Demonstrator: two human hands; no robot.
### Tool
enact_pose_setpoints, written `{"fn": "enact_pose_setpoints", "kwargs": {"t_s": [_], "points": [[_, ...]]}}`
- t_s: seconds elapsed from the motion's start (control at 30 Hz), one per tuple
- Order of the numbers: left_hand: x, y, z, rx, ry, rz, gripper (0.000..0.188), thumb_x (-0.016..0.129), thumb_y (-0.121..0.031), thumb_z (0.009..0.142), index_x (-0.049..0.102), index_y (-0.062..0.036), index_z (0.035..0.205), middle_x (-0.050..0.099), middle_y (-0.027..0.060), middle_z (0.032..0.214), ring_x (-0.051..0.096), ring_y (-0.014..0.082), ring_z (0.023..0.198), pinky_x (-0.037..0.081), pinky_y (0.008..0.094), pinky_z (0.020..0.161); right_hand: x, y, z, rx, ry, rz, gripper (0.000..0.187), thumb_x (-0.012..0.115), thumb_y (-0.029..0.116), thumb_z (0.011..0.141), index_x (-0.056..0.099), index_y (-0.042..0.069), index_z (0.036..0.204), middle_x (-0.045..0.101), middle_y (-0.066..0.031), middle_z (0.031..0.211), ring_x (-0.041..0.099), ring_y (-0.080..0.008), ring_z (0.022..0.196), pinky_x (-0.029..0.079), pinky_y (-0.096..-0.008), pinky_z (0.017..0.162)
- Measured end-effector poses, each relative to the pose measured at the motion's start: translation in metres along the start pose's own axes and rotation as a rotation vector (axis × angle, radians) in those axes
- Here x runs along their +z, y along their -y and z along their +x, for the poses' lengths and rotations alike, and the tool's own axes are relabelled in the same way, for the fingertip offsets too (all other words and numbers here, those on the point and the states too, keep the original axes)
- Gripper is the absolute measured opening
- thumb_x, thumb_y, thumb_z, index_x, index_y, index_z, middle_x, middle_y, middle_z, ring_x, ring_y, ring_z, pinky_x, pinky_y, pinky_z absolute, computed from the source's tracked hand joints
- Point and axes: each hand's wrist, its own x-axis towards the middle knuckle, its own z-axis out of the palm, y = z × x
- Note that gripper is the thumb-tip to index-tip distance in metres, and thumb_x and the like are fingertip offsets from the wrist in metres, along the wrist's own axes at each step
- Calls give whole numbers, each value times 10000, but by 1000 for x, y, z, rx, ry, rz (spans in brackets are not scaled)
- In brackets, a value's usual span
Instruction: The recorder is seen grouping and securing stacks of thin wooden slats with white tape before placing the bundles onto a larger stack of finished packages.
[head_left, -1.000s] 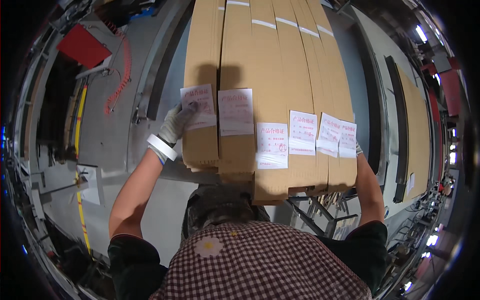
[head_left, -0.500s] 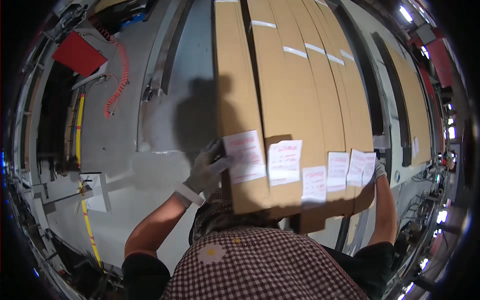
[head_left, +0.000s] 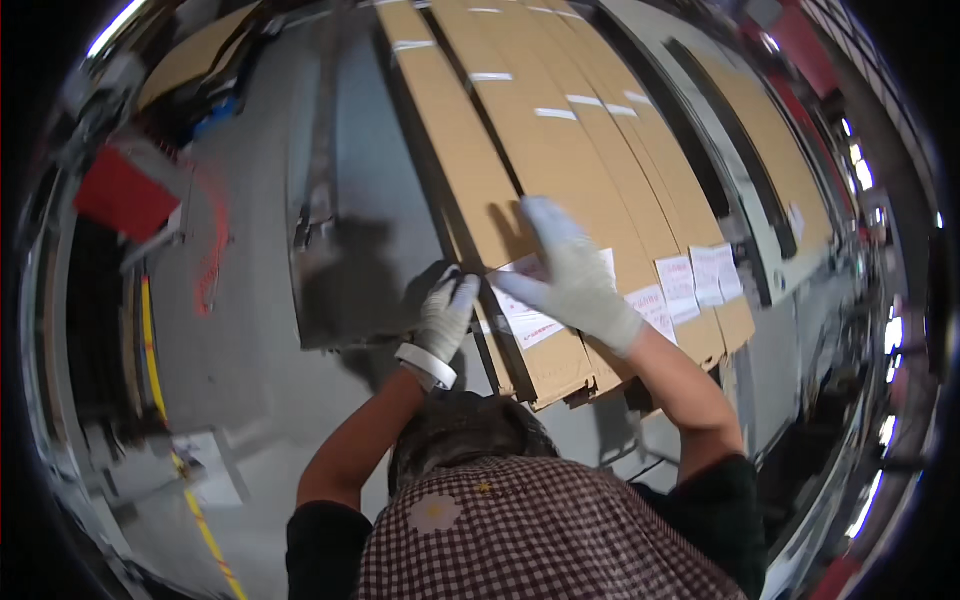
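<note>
Long flat cardboard boxes [head_left: 545, 160] lie side by side on the worktable, running away from me. White sheets with red print, such as this paper label [head_left: 677, 288], lie across their near ends. My right hand [head_left: 575, 285], in a pale glove, is over the leftmost boxes with thumb and fingers spread, partly covering another paper label [head_left: 530, 315]. Beside the left edge of the row is my left hand [head_left: 445, 315], gloved, with a white band at the wrist. Its fingers are bent together by the box's side; whatever they hold is hidden.
A grey metal table [head_left: 240, 330] extends to the left, with a red box [head_left: 127, 193] and a blurred red coiled hose [head_left: 213, 235] on that side. Yellow tape [head_left: 155, 350] runs along the left. Another long cardboard box [head_left: 760, 140] lies beyond a rail at right.
My right hand has left the right side of the row and moved left over the leftmost boxes. My left hand stays at the left edge, its fingers now bent. The view has shifted.
</note>
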Motion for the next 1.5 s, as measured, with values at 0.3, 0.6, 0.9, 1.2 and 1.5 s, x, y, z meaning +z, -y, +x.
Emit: {"fn": "enact_pose_setpoints", "kwargs": {"t_s": [0.3,0.6,0.9,1.2,1.5], "points": [[-86,-20,133,357,-71,290,362,587,-183,965,584,15,1267,658,118,1130,601,216,1053,461,320,951,68,-6,36,266,125,-281,827,784,306,711,391,76,1401,359,-252,1417,382,-476,1275,382,-557,1021],[-139,-116,365,499,-162,173,491,585,-175,957,467,73,1363,544,224,1361,491,304,1301,380,358,1086,29,44,-13,371,340,-263,817,781,318,715,420,107,1417,405,-201,1415,428,-457,1256,400,-561,1002],[-91,-161,464,1145,243,956,236,619,-230,896,690,-142,1103,656,51,1188,536,304,1203,373,449,1065,60,-17,181,341,-198,-174,296,635,184,908,617,54,1173,647,-164,999,605,-353,923,497,-444,816],[-85,-160,454,1041,230,1100,191,594,-252,901,711,-132,992,685,55,1103,531,283,1232,353,444,1079,112,-98,322,472,57,-159,338,771,345,780,688,88,983,654,-129,847,620,-327,843,505,-438,769],[-88,-161,454,1022,248,1119,192,615,-271,881,716,-149,991,675,30,1131,525,267,1251,316,454,1110,114,-117,319,68,3,-540,166,618,168,814,703,175,956,646,-48,903,611,-271,811,496,-423,686]]}}
